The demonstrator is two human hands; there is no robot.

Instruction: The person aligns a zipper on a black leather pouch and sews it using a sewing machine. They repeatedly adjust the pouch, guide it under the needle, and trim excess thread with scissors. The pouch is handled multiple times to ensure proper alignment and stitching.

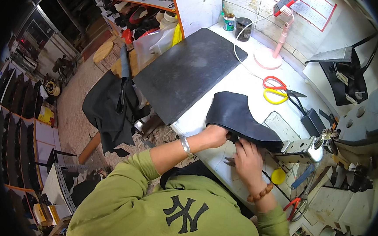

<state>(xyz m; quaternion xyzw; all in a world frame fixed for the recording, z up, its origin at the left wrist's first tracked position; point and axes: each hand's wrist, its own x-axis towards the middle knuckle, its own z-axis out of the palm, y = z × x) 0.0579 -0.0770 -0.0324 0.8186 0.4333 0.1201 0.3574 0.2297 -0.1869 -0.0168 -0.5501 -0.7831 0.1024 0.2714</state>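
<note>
A black ankle boot (237, 115) lies on its side on the white worktop (214, 98), its toe toward the sewing machine. My left hand (216, 136) is closed round the heel end, with its fingertips partly hidden under the boot. Bent fingers of my right hand (248, 159) press against the near sole edge at mid-foot; whether they also pinch something small there is hidden. Beside that hand, the dark pointed tips of a tool (229, 161) lie on the worktop.
A dark cutting mat (192, 70) covers the far left worktop. Beyond the boot are red-and-yellow-handled scissors (283, 91), a black power adapter (313, 122) and a pink lamp stand (270, 55). A sewing machine (300, 150) stands right; black material (110, 108) hangs at left.
</note>
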